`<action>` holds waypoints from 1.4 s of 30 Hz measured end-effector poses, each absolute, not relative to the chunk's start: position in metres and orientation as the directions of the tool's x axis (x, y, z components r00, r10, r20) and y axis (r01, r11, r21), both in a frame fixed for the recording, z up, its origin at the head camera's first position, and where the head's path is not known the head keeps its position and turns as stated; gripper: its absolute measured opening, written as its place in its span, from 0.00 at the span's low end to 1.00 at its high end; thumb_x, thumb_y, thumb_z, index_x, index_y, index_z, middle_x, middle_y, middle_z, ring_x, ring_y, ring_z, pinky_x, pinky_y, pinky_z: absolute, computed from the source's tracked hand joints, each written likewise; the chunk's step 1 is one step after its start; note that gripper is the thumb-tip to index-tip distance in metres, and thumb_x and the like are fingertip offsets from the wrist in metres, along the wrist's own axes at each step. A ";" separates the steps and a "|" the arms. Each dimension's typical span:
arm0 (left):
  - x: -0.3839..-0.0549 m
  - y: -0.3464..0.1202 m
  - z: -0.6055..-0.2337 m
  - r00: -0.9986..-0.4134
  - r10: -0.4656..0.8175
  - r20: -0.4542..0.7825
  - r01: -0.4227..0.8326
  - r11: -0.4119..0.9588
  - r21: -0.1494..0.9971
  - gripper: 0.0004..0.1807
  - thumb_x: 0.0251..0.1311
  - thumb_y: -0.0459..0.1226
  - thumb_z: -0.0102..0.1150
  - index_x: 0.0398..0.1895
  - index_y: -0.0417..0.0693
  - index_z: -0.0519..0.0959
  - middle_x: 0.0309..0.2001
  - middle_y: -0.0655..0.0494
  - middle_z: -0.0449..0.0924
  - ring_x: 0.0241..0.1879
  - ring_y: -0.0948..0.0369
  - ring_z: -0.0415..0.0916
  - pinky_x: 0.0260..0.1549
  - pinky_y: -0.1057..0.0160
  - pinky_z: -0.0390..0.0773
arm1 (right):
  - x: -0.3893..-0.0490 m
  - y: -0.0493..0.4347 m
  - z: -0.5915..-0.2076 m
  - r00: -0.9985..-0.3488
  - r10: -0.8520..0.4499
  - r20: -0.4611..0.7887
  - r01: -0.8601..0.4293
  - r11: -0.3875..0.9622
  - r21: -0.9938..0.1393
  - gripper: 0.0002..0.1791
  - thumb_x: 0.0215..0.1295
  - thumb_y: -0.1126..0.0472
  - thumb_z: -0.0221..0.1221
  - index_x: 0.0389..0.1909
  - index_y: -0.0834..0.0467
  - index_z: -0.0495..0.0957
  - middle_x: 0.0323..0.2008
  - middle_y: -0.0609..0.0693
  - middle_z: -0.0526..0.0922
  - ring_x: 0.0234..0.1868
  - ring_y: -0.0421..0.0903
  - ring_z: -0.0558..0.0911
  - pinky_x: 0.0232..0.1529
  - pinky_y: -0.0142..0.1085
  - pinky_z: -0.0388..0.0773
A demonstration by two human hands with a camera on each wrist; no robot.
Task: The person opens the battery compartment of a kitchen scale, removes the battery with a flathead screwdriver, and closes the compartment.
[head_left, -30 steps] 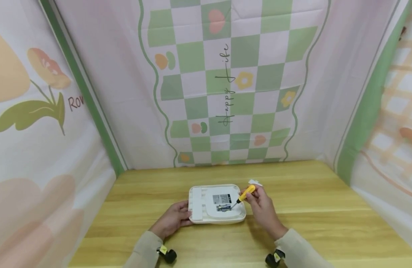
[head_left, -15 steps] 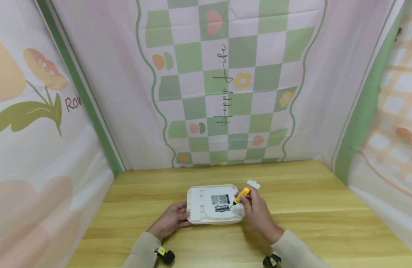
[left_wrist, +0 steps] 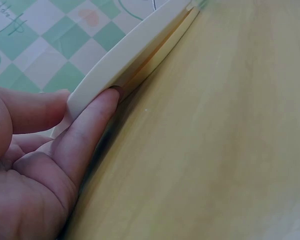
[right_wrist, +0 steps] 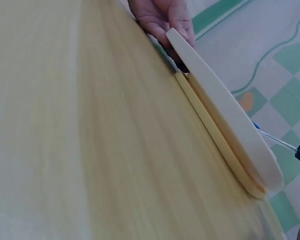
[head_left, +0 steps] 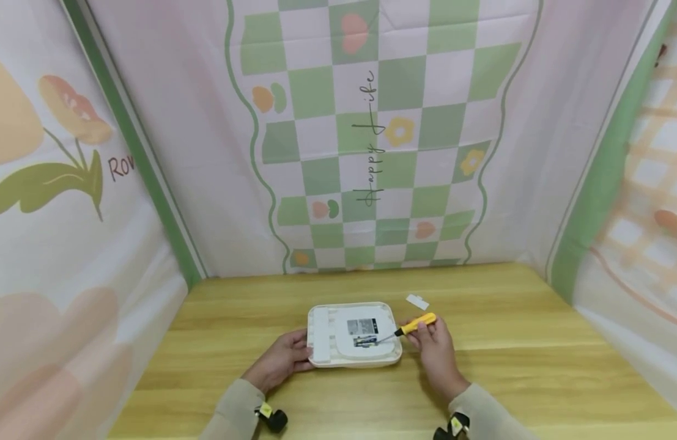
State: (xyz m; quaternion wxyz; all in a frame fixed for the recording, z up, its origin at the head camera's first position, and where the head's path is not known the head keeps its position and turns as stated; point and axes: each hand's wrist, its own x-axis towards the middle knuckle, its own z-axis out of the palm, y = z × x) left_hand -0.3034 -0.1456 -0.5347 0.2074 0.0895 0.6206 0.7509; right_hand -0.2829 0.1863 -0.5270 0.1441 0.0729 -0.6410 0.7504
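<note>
From where I stand, the right hand (head_left: 437,351) grips a yellow screwdriver (head_left: 418,324), thumb and fingers closed on its handle. The handle slants up to the right, and the thin metal shaft (head_left: 388,337) runs down leftward to the compartment (head_left: 366,342) in the back of a white device (head_left: 344,344). The tip is at the compartment's right end; I can't tell whether it touches what is inside. In the right wrist view, a bit of blue (right_wrist: 256,125) shows at the shaft's end, just past the device's rim.

The left hand (head_left: 287,355) holds the device by its left edge: the thumb presses the rim and 1 finger lies beneath it. The device is on the wooden table (head_left: 206,342), between the 2 hands, with a pale yellow layer (right_wrist: 215,132) below its white body. Small cylinders, which look like batteries, lie in the compartment, and a grey and black label (head_left: 362,326) sits just beyond it.

Past the device, to the right, a small white cover (head_left: 418,302) lies on the tabletop. Each beige sleeve (head_left: 236,403) ends near a black wrist camera (head_left: 273,419). Behind the table hangs a green-and-white checked cloth (head_left: 395,168) reading "Happy Life".
</note>
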 end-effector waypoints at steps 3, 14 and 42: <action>-0.303 -0.145 -0.535 -0.897 0.424 -0.123 -0.201 -0.143 0.969 0.32 0.67 0.22 0.46 0.72 0.26 0.50 0.58 0.33 0.72 0.51 0.48 0.77 0.49 0.52 0.80 | -0.284 0.187 -0.530 -0.963 0.151 0.225 -0.249 -0.162 -0.955 0.19 0.79 0.61 0.38 0.58 0.73 0.57 0.56 0.77 0.68 0.52 0.50 0.80 0.54 0.33 0.77; -0.303 -0.145 -0.534 -0.897 0.427 -0.116 -0.192 -0.141 0.971 0.32 0.66 0.22 0.46 0.72 0.26 0.51 0.58 0.33 0.72 0.51 0.48 0.77 0.49 0.52 0.80 | -0.289 0.187 -0.533 -0.989 0.141 0.051 -0.094 -0.316 -0.944 0.21 0.80 0.63 0.35 0.64 0.74 0.51 0.60 0.75 0.66 0.57 0.53 0.76 0.58 0.35 0.74; -0.302 -0.145 -0.534 -0.895 0.436 -0.098 -0.179 -0.147 0.973 0.32 0.67 0.23 0.47 0.71 0.25 0.50 0.57 0.34 0.74 0.49 0.49 0.78 0.48 0.53 0.81 | -0.275 0.173 -0.498 -0.802 -0.114 0.586 -0.582 0.365 -0.726 0.11 0.73 0.66 0.51 0.53 0.62 0.68 0.45 0.55 0.81 0.48 0.49 0.82 0.48 0.33 0.81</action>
